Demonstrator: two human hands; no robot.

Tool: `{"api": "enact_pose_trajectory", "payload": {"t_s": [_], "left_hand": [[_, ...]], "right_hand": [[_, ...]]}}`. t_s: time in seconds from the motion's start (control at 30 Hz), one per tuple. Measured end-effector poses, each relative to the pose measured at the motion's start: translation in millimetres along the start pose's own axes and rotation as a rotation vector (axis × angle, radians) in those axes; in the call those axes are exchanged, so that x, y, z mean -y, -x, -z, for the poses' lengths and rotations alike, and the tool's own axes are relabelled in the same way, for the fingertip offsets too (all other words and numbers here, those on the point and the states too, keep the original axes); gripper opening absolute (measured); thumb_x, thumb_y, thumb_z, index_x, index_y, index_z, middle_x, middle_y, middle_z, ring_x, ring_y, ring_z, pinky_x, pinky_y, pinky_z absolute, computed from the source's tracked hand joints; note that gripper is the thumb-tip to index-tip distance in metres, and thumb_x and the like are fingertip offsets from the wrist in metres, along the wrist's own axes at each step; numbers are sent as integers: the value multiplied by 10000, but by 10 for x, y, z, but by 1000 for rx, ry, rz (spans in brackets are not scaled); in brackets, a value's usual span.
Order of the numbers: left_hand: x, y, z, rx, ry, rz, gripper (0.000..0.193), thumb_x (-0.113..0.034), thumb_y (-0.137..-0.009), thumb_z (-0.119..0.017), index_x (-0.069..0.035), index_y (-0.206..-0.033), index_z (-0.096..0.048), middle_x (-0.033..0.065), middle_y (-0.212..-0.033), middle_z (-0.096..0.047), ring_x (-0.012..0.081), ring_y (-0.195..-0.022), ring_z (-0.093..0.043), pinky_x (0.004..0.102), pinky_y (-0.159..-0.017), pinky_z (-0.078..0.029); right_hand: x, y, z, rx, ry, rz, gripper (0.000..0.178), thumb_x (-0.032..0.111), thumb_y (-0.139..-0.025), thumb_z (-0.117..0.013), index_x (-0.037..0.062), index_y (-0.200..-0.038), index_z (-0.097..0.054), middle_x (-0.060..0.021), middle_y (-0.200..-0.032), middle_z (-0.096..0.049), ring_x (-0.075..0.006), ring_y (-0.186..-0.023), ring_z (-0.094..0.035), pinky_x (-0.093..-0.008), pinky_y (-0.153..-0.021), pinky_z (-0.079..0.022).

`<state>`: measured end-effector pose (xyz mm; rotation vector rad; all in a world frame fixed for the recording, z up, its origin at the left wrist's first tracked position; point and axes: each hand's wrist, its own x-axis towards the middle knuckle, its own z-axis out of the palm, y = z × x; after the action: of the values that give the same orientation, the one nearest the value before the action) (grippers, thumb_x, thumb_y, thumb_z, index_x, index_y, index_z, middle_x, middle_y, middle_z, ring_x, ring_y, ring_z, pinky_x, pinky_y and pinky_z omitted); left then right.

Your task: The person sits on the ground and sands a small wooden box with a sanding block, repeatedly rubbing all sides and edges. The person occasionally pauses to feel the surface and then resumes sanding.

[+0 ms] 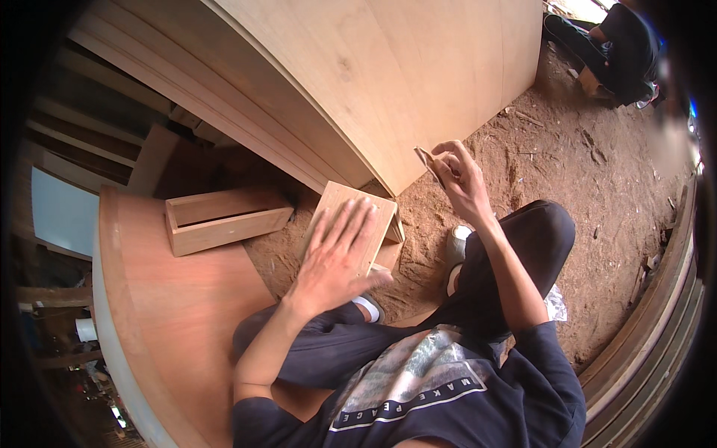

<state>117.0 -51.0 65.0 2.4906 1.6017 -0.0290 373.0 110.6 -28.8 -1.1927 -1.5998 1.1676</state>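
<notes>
Wood box (381, 227) is in front of the person, head view, nr the corner of a big wood panel (418, 75). Its flat top faces up & a hollow side shows on the R. The L hand (337, 257) lies on top, palm down; its grip is spread, fingers out flat & thumb poking out to the R. The R hand (464, 183) is up in the air, apart from the box; its grip is pinching a small folded pc (426, 159), thin & brownish. Can't tell what that's made of. On the L, an open box (231, 236), long & also wood, is by the far end of a curved brown board (190, 321). The floor (553, 160) is brown dirt w/ little bits on it. A light shoe (456, 250) is by the person's R leg. Planks (650, 313) run along the R side. Top R, another person (631, 56) in dark clothes is low down.
</notes>
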Motion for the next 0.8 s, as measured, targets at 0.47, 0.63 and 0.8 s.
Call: {"api": "enact_pose_trajectory", "payload": {"t_s": [0.47, 0.63, 0.8], "left_hand": [[612, 131, 60, -9, -111, 95, 885, -764, -1059, -478, -276, -1776, -301, 57, -1841, -285, 349, -1697, -243, 614, -1382, -148], [822, -34, 54, -8, 126, 172, 741, -558, -1140, -498, -244, -1778, -292, 136, -1835, -279, 385, -1672, -302, 574, -1370, -222], [865, -62, -171, -133, 529, 137, 724, -403, -1130, -586, -162, -1757, -315, 223, -1761, -393, 429, -1606, -407, 509, -1316, -362]], "right_hand": [[357, 369, -162, 271, -70, 195, 273, 70, -1101, -670, 23, -1352, -768, -147, -1191, -810, -212, -1055, -764, -368, -913, -604], [288, 693, -355, 278, 21, 400, 375, 101, -1071, -723, 77, -1444, -744, -189, -1025, -772, -259, -835, -744, -391, -724, -579], [449, 858, -409, 397, 4, 176, 493, 34, -1051, -693, 83, -1541, -657, -207, -1284, -711, -265, -1096, -725, -403, -901, -603]]}}
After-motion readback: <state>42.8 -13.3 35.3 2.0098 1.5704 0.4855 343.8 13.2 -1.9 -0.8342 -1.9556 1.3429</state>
